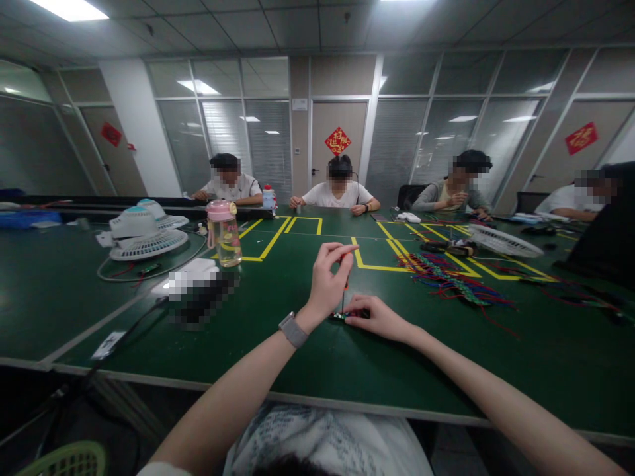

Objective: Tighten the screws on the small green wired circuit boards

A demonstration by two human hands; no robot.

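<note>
My left hand (333, 274), with a grey watch on its wrist, is closed round the orange-red handle of a screwdriver (343, 299). The tool stands upright, its thin dark shaft pointing down at a small green circuit board (338, 317) on the green table. From the right, my right hand (372, 316) pinches the board's right side with its fingertips. Whether the shaft's tip touches the board is too small to tell.
A bundle of boards with red and blue wires (459, 281) lies to the right. At the left are a pink-lidded bottle (223, 235), white fan parts (143, 235) and a cable. Yellow tape (381, 268) marks the green table (297, 370). Several people sit across it.
</note>
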